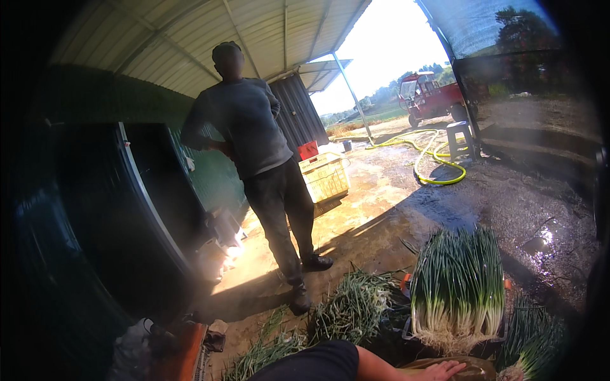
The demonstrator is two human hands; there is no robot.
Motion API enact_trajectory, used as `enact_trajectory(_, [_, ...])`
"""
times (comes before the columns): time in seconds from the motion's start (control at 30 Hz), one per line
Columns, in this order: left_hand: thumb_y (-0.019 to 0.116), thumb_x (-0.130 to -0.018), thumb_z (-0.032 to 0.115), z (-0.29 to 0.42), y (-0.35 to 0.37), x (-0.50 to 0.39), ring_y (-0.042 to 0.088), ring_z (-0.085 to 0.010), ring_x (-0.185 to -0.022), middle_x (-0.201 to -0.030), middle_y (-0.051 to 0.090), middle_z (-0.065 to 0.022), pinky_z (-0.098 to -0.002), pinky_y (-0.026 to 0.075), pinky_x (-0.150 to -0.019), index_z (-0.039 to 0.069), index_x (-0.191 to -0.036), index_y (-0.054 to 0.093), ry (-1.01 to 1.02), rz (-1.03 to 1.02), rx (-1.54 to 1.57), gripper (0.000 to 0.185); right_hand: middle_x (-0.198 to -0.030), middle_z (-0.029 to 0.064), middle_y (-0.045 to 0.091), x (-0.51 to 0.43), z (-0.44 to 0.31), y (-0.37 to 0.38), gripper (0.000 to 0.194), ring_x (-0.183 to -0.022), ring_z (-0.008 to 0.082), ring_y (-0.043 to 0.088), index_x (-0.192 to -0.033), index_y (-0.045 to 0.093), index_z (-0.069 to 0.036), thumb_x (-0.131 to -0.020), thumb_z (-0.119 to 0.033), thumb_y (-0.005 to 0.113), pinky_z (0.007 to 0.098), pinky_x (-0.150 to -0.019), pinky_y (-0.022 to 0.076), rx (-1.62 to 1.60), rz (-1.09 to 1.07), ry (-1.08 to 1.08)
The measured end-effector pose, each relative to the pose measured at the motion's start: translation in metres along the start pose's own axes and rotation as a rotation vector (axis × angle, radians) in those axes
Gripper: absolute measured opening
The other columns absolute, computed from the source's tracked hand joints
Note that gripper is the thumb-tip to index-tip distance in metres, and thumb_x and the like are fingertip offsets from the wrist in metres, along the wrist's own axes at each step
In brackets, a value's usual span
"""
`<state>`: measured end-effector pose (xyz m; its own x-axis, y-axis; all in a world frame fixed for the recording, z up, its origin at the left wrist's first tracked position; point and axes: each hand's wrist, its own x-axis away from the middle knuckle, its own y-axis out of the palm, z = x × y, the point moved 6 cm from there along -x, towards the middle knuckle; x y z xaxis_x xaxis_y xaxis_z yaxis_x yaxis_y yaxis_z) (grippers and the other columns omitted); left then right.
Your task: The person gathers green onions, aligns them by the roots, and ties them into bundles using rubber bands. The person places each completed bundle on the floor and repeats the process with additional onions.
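Observation:
At the bottom right, a bare forearm leads from a dark sleeve to my hand [441,370], which looks like my left hand. It lies flat with fingers apart on a brown, shiny surface [469,367] that I cannot name for sure. Just beyond it, a thick row of spring onions [457,281], white stems and roots towards me, rests on a crate with orange handles. More spring onions [533,338] lie to the right. A loose heap of green trimmings [355,305] lies to the left. My right hand is out of view.
A person [257,143] stands in front of the heap. Behind are a yellow plastic crate [326,178], a red crate [308,150], a yellow hose [441,180] on wet ground, a plastic stool [459,138] and a red cargo tricycle [436,100]. An orange-red object [188,350] stands bottom left.

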<state>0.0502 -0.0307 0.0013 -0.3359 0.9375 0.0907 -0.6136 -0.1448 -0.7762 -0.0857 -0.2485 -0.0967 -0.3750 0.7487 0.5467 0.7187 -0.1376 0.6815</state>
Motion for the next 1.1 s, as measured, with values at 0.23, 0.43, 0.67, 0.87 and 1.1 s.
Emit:
enact_trajectory(0.23, [0.065,-0.085,0.048,0.000,0.002,0.000,0.040,-0.0475,-0.136,-0.147,0.037,-0.0309,-0.0527,0.034,-0.114,0.000,-0.152,0.028,-0.010,-0.010,-0.011,0.090,-0.114,0.0110,0.068,-0.002,-0.002,0.000,0.046,-0.105,0.0304,0.064,-0.123,0.063,-0.007,-0.101,-0.043,0.044,0.0483,-0.093,0.0530,-0.040,-0.168,0.003])
enact_trajectory(0.43, [0.065,-0.084,0.047,-0.001,0.004,-0.002,0.041,-0.0473,-0.135,-0.146,0.039,-0.0307,-0.0521,0.035,-0.114,0.000,-0.151,0.030,-0.006,-0.001,0.007,0.089,-0.112,0.0109,0.068,-0.007,-0.001,-0.004,0.046,-0.103,0.0301,0.064,-0.122,0.063,-0.007,-0.101,-0.043,0.044,0.0480,-0.091,0.0535,-0.051,-0.265,0.019])
enact_trajectory(0.67, [0.065,-0.084,0.048,-0.002,0.004,-0.002,0.041,-0.0474,-0.134,-0.146,0.039,-0.0303,-0.0527,0.035,-0.114,0.000,-0.151,0.030,0.001,0.008,0.008,0.090,-0.110,0.0108,0.068,-0.013,0.001,-0.005,0.045,-0.101,0.0298,0.064,-0.121,0.063,-0.007,-0.101,-0.042,0.044,0.0476,-0.089,0.0540,-0.071,-0.367,0.040])
enact_trajectory(0.87, [0.065,-0.084,0.048,-0.003,0.004,-0.001,0.039,-0.0471,-0.136,-0.148,0.037,-0.0301,-0.0528,0.034,-0.114,0.001,-0.152,0.029,-0.016,-0.001,0.010,0.090,-0.109,0.0107,0.068,-0.020,0.003,-0.010,0.045,-0.100,0.0294,0.064,-0.121,0.063,-0.007,-0.101,-0.042,0.044,0.0472,-0.088,0.0545,-0.094,-0.500,0.067])
enact_trajectory(1.1, [0.065,-0.084,0.049,-0.004,0.003,0.001,0.039,-0.0473,-0.136,-0.148,0.037,-0.0302,-0.0528,0.033,-0.115,0.002,-0.152,0.029,-0.035,0.006,-0.014,0.091,-0.109,0.0104,0.068,-0.020,0.005,-0.012,0.045,-0.099,0.0294,0.065,-0.121,0.062,-0.007,-0.102,-0.043,0.043,0.0474,-0.087,0.0549,0.011,-0.354,0.013])
